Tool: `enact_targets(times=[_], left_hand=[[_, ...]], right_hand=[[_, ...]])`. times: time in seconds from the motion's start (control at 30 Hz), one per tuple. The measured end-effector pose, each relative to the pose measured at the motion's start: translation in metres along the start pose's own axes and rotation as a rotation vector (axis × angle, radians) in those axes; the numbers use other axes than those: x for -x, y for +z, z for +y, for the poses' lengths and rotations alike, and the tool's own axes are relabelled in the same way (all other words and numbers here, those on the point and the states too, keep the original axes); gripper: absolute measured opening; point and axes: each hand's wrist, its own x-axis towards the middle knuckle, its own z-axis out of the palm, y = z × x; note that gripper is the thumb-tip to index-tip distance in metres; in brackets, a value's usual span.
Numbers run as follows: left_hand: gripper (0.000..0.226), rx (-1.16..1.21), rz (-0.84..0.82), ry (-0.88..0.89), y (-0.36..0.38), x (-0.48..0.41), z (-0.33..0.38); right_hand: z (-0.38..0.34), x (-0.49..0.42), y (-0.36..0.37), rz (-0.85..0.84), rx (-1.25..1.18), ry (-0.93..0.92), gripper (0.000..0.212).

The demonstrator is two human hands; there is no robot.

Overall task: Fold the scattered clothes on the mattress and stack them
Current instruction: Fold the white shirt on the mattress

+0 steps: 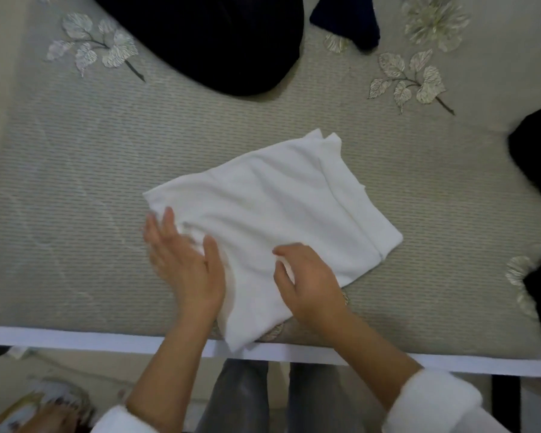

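Mattress — hands on white garment, left flat

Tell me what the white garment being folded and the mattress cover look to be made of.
The white garment looks like a soft matte knit, probably cotton jersey: it folds limply into rounded, layered edges with no sheen. The mattress cover looks like a woven or quilted textile, possibly synthetic: fine ribbed dashes run across it, and its leaf motifs glint slightly, like metallic thread.

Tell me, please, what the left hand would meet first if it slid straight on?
The left hand rests on the white garment; past its left corner, probably only bare mattress.
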Motion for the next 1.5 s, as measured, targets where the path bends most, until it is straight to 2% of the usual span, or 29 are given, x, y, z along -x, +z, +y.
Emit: enact_targets(times=[0.03,0.07,0.13,0.23,0.33,0.43,0.53,0.57,0.63,0.7,0.8,0.9,0.97,1.03,1.13,1.27,1.5], left_hand=[[0.066,-0.073,-0.075,0.088,0.008,0.012,-0.001],[0.065,-0.146,-0.145,0.139,0.016,0.024,-0.005],[0.065,-0.260,-0.236,0.119,0.028,0.041,-0.019],[0.067,-0.349,-0.281,0.053,0.035,0.046,-0.038],[0.068,-0.370,-0.294,0.070,0.036,0.043,-0.041],[0.071,-0.318,-0.302,0.056,0.033,0.041,-0.035],[0.078,-0.116,-0.207,-0.056,0.022,0.036,-0.026],[0.082,-0.030,-0.159,-0.146,0.018,0.032,-0.021],[0.087,0.144,-0.096,-0.387,0.011,0.021,-0.017],[0.083,0.327,-0.060,-0.605,0.005,0.012,-0.015],[0.054,0.548,-0.122,-0.811,-0.007,0.003,-0.013],[0.013,0.608,-0.241,-0.915,-0.024,-0.006,-0.005],[0.004,0.576,-0.284,-0.878,-0.037,-0.009,0.005],[0.006,0.555,-0.309,-0.802,-0.047,-0.007,0.021],[0.008,0.512,-0.334,-0.680,-0.055,0.002,0.046],[0.014,0.438,-0.388,-0.537,-0.050,0.011,0.084],[0.007,0.331,-0.584,-0.168,-0.014,0.046,0.190]], right_hand=[[0.005,-0.010,0.004,0.033,0.151,-0.120,0.037],[0.014,-0.018,0.011,-0.002,0.285,-0.207,0.044],[0.034,-0.034,0.017,-0.156,0.495,-0.274,0.055],[0.066,-0.062,0.005,-0.287,0.689,-0.229,0.062],[0.085,-0.085,-0.018,-0.297,0.783,-0.102,0.060],[0.089,-0.094,-0.041,-0.134,0.627,0.060,0.061],[0.087,-0.100,-0.061,0.119,0.217,0.296,0.069],[0.088,-0.103,-0.067,0.142,0.061,0.419,0.071],[0.090,-0.107,-0.075,0.063,-0.172,0.675,0.072],[0.092,-0.107,-0.080,-0.044,-0.224,0.779,0.071],[0.087,-0.107,-0.086,-0.100,-0.293,0.865,0.067],[0.072,-0.101,-0.097,-0.128,-0.399,0.922,0.055],[0.061,-0.094,-0.106,-0.116,-0.448,0.906,0.044],[0.047,-0.082,-0.116,-0.099,-0.465,0.868,0.029],[0.030,-0.059,-0.130,-0.064,-0.424,0.797,0.018],[0.028,-0.019,-0.160,0.063,-0.453,0.812,0.022],[0.073,0.069,-0.253,0.355,-0.673,0.962,0.024]])
